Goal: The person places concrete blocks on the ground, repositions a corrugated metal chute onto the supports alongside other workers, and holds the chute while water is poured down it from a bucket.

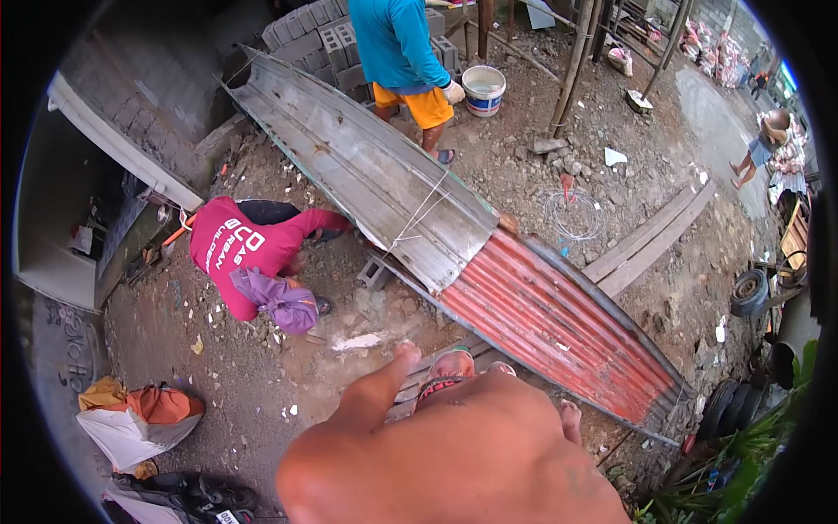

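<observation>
My left hand (406,352) hangs at the end of my bent bare arm, left of my feet; its fingers are too small to make out. On the other side of my torso, part of my right hand (571,417) shows near the metal sheets' near edge; its fingers are mostly hidden. No held object shows at either hand. In front of me lies a long run of roofing: a grey metal sheet (349,157) at the far left and a red corrugated sheet (559,323) toward the near right. White cord (421,210) crosses the grey part. My slippered foot (451,362) stands on wooden slats.
A bent-over person in a red shirt (231,249) works left of the sheets. Another in a blue top (397,44) stands beyond, near a white bucket (484,90) and grey hollow blocks (305,35). Planks (655,236), coiled wire (572,214) and tires (748,291) lie right.
</observation>
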Demonstrator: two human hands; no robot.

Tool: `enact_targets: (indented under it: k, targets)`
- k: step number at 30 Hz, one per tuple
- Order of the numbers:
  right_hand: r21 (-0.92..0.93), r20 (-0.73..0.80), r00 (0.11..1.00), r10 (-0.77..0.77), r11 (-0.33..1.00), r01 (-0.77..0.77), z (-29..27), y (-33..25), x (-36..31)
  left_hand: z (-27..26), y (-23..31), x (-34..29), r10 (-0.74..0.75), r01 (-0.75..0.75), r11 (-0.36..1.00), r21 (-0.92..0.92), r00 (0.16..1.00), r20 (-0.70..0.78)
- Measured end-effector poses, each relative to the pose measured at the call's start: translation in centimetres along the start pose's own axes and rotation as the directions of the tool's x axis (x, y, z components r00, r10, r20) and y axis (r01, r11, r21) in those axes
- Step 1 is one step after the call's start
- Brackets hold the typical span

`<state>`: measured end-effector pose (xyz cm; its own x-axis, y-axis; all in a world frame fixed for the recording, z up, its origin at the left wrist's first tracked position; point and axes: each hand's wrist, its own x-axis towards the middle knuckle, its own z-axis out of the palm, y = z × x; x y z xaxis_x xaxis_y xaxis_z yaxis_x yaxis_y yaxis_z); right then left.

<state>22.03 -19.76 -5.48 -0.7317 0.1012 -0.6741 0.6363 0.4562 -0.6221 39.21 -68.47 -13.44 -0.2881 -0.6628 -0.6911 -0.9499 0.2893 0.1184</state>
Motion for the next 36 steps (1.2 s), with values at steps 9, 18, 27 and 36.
enact_targets:
  k: [9, 18, 27, 36]
  targets:
    - [0.033, 0.162, 0.974, -0.160, 0.987, 0.156, -1.2, 9.9, 6.9, -1.4, -0.2, -2.2, -0.029, 0.024, 0.988, -0.151, 0.999, -0.034]
    - [-0.275, 0.033, 0.990, -0.137, 0.951, 0.141, -7.5, 21.5, 12.6, 5.8, -2.6, 0.5, -0.112, 0.065, 0.950, -0.305, 0.984, -0.139]
    - [0.108, 0.028, 0.866, -0.498, 0.863, 0.493, 5.3, -15.6, -0.2, -4.3, 19.5, -9.1, 0.288, 0.166, 0.281, -0.945, 0.925, 0.248]
    - [-0.118, 0.223, 0.130, -0.966, 0.106, 0.987, 10.1, -30.8, -3.6, 0.2, 36.8, -19.2, 0.835, 0.154, -0.217, -0.964, 0.541, -0.102]
